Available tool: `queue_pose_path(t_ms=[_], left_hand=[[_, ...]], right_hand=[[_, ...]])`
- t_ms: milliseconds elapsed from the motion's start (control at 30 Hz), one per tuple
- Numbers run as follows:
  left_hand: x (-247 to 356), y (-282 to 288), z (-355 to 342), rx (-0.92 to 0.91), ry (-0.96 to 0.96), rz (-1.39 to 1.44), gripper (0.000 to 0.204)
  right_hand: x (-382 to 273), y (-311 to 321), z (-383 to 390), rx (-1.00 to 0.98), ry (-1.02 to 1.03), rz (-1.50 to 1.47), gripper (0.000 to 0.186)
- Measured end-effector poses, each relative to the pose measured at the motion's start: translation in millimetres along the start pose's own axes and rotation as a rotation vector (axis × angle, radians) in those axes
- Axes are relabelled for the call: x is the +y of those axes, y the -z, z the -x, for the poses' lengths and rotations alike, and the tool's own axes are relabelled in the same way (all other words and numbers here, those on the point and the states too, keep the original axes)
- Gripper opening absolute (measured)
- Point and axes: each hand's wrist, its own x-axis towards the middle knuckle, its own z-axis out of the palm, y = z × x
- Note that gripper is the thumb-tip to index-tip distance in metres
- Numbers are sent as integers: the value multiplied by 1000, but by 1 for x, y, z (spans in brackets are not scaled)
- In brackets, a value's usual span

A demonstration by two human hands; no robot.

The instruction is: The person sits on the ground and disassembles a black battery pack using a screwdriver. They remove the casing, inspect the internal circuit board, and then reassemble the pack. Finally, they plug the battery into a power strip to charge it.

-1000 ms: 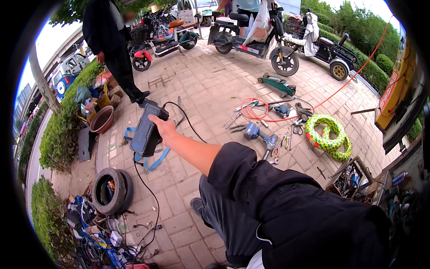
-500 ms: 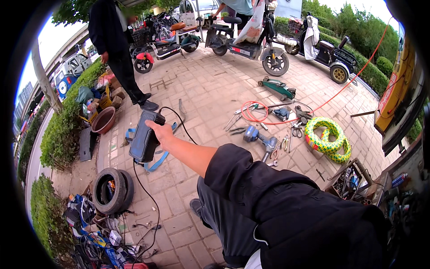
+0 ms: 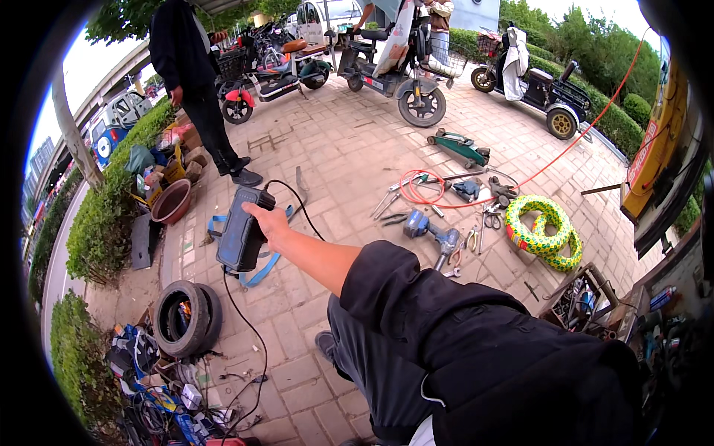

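My right arm, in a dark sleeve pushed up toward the elbow, reaches across to the left. At its end my right hand [image 3: 271,225] grips the upper right side of a black oblong case [image 3: 242,230]; some of the fingers are hidden behind it. One dark cable [image 3: 296,195] curves off from the case's top end, another cable [image 3: 253,325] runs down from its lower end toward the clutter. A flat blue strap [image 3: 261,272] shows behind and below the case. My left hand is out of view.
Tires [image 3: 183,318] and a heap of cables and parts [image 3: 160,390] lie at lower left. A cordless impact wrench [image 3: 431,232], a green floor jack [image 3: 461,147] and wrapped yellow-green tires [image 3: 541,224] lie to the right. A person [image 3: 195,85] stands beyond the case; a toolbox [image 3: 579,301] sits lower right.
In the background, the scooter with the white-covered front has shifted left, and another person shows behind it. My right hand and the case have hardly moved.
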Motion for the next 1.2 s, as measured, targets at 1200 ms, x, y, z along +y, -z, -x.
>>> queue_pose_path(t_ms=[1200], left_hand=[[2, -6, 5, 94, 131, 217, 32]], right_hand=[[-4, 1, 2, 20, -60, -77, 42]])
